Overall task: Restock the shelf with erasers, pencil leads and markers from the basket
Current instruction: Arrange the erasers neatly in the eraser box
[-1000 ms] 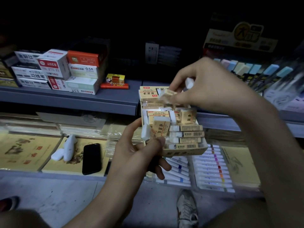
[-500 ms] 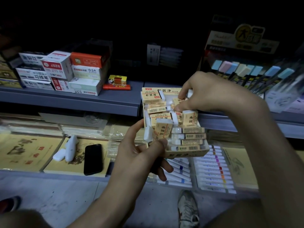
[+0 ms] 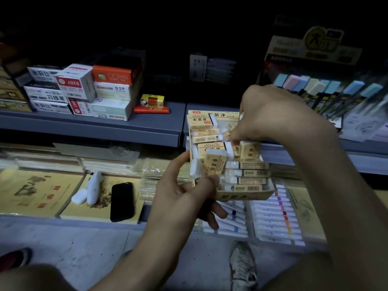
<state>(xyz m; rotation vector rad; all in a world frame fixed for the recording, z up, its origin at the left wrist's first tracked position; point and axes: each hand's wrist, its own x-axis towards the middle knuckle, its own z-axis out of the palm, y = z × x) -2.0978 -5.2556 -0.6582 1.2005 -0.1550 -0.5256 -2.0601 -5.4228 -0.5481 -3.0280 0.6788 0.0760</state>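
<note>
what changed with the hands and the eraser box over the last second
The right hand came down from above the eraser box and now presses its fingertips in among the erasers; the white eraser it held up is no longer visible. The left hand still holds the box from below. The phone has not moved.

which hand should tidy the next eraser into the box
Right. The right hand is already over the eraser box with its fingertips among the erasers, while the left hand is busy gripping the box from below.

A matt cardboard eraser box [image 3: 241,195], paper-sleeved erasers [image 3: 216,162], a glossy black phone [image 3: 122,201], smooth grey metal shelf [image 3: 94,124].
</note>
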